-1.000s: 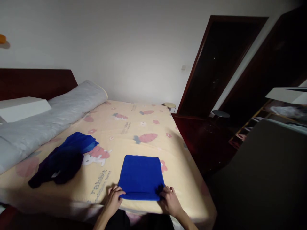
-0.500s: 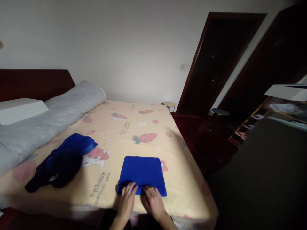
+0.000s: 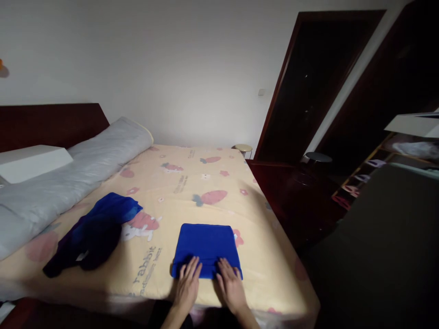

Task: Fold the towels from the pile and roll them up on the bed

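A folded bright blue cloth (image 3: pixel 206 244) lies flat on the cream bed sheet (image 3: pixel 178 192) close to the near edge. My left hand (image 3: pixel 188 286) rests palm down on its near left part, fingers stretched out. Beside it, my right hand (image 3: pixel 229 285) lies flat on the near right part, fingers spread. Neither hand holds anything. Further left on the bed sits a crumpled heap of dark blue and black clothing (image 3: pixel 92 230).
A long grey bolster (image 3: pixel 75 171) runs along the dark headboard (image 3: pixel 51 123), with a white box (image 3: pixel 32 162) on it. A dark wooden door (image 3: pixel 308 87) and a small round stool (image 3: pixel 243 149) stand right of the bed. A dark surface (image 3: pixel 377 246) fills the lower right.
My hands left the cloth's near corners, came together and now lie flat on its near half. The cloth looks shorter front to back than a second ago.
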`<state>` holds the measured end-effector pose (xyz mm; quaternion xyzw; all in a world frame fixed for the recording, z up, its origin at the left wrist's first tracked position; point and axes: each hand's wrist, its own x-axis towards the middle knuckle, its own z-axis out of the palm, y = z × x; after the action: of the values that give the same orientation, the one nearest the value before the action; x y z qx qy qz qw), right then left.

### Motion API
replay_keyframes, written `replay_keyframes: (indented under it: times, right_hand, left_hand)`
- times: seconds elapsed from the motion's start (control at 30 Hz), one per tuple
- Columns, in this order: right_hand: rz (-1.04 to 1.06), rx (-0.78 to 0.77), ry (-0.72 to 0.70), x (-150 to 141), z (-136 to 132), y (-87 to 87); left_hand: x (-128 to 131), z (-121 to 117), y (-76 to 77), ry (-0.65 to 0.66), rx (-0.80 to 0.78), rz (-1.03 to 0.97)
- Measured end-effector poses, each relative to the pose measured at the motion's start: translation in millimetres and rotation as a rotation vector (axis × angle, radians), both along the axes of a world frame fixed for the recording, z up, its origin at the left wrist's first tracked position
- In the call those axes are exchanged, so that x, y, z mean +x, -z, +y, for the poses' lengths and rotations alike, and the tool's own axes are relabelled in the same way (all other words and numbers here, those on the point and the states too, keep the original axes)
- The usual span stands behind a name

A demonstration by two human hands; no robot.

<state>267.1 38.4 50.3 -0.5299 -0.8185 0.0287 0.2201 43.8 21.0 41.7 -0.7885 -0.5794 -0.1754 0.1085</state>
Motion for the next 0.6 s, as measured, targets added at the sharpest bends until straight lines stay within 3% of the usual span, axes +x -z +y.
replay_keyframes:
  times: [0.07,0.13,0.3,0.37,0.43,0.53,0.6]
  right_hand:
    - [0.005,-0.055,-0.148,-25,0,-8.5]
    - [0.005,-0.088,-0.13,-26,3,-11.2]
    - [-0.017,-0.045,0.164,37,8,4.2]
    - [-0.023,-0.011,0.21,44,8,7.3]
    - [-0.017,-0.013,0.156,25,6,3.9]
    - [0.001,-0.086,-0.072,-20,7,-6.7]
    - [0.004,-0.135,-0.122,-33,10,-9.5]
  left_hand:
    - [19,4,1.2,0.077,-0.027,-0.02]
    - [15,8,-0.2,0.045,-0.044,-0.048]
    - [-63,7,-8.2,-0.159,-0.024,-0.074]
    - [-73,4,-9.6,-0.18,-0.01,-0.068]
    - [-58,2,-9.9,-0.099,-0.015,-0.078]
    - [-16,8,-9.9,0.109,-0.074,-0.084]
    - [-6,14,-10.0,0.139,-0.118,-0.068]
